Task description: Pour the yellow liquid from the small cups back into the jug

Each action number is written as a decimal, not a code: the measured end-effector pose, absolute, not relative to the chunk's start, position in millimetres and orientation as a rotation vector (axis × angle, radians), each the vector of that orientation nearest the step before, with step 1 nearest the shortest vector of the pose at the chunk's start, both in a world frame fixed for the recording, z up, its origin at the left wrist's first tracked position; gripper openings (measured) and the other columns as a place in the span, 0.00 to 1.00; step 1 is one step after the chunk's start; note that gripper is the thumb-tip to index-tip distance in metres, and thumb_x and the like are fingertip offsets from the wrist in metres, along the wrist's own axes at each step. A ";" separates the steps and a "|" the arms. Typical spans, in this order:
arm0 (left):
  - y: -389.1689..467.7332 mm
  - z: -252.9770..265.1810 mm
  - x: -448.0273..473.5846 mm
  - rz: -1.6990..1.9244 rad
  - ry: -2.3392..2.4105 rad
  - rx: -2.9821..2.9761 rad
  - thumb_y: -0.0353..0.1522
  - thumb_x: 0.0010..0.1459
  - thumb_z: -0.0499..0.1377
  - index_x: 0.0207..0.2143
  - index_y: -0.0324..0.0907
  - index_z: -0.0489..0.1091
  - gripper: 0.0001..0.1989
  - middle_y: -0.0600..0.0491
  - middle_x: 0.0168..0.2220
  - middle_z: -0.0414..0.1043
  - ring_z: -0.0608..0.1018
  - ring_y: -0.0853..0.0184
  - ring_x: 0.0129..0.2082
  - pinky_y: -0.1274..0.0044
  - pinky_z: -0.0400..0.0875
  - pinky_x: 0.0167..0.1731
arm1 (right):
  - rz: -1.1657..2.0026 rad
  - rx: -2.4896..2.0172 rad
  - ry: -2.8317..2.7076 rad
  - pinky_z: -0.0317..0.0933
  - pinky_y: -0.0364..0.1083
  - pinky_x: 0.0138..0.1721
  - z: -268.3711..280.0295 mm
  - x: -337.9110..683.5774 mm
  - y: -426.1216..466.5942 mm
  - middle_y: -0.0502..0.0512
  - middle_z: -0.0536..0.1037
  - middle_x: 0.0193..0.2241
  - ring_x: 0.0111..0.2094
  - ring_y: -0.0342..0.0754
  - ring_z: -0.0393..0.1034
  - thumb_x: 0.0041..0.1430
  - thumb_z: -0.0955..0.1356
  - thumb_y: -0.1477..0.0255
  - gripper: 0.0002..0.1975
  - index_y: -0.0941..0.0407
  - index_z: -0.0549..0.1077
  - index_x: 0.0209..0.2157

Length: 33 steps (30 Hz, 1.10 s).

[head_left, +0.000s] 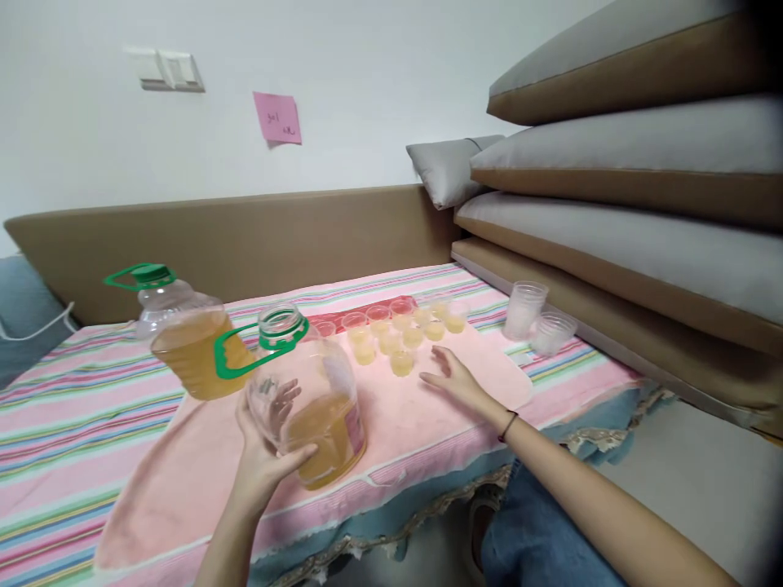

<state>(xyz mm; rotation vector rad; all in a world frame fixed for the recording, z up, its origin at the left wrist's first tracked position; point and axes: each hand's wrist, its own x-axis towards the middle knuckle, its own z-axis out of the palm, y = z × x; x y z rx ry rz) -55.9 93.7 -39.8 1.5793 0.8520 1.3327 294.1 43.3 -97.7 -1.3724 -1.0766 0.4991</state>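
I have the left hand clamped on the open bottle, thumb across its near side; the other fingers reach behind, and I make them out only dimly through the clear plastic. Amber liquid fills the bottom of it, and I can't tell whether its base bears fully on the pink towel. Its green handle sticks out above those fingers, crossing in front of the second bottle, which stands capped beyond them, its right edge partly covered.

My right hand is empty, thumb and fingers spread apart over the towel. Just left of its fingertips sits the nearest of the small cups, holding a little pale yellow liquid; the rest crowd behind it, overlapping too much for me to count. The red strip beyond is half screened by them. Farther right of these fingers are two cup stacks, their cups blending together. The wrist band shows clearly, but both forearms are cut off by the frame.
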 end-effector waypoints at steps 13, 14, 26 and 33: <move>83.8 -44.1 -61.6 1.142 0.827 1.741 0.42 0.38 0.73 0.63 0.44 0.49 0.53 0.37 0.62 0.61 0.66 0.45 0.64 0.53 0.61 0.62 | 0.642 -1.237 -0.866 0.60 0.64 0.58 -98.2 239.8 85.1 0.66 0.73 0.49 0.51 0.62 0.70 0.32 0.79 0.50 0.41 0.57 0.67 0.45; 82.7 -42.4 -61.3 1.139 0.818 1.744 0.41 0.38 0.72 0.62 0.44 0.50 0.52 0.38 0.61 0.62 0.67 0.45 0.63 0.54 0.62 0.62 | 0.632 -1.234 -0.882 0.60 0.64 0.58 -90.9 239.9 79.7 0.66 0.73 0.49 0.51 0.62 0.70 0.33 0.79 0.51 0.41 0.57 0.68 0.46; 79.3 -48.4 -58.4 1.185 0.735 1.676 0.37 0.39 0.73 0.61 0.47 0.51 0.50 0.41 0.60 0.62 0.69 0.50 0.62 0.55 0.64 0.60 | 0.506 -0.997 -1.239 0.68 0.52 0.48 65.4 195.1 39.2 0.58 0.74 0.48 0.50 0.55 0.70 0.44 0.79 0.58 0.34 0.53 0.71 0.52; 68.7 -52.8 -60.3 1.349 0.718 1.676 0.32 0.33 0.72 0.56 0.44 0.59 0.45 0.43 0.54 0.69 0.73 0.48 0.57 0.55 0.67 0.58 | 0.519 -0.921 -1.266 0.68 0.49 0.47 86.0 169.1 17.4 0.56 0.74 0.48 0.51 0.53 0.69 0.47 0.79 0.58 0.30 0.52 0.72 0.50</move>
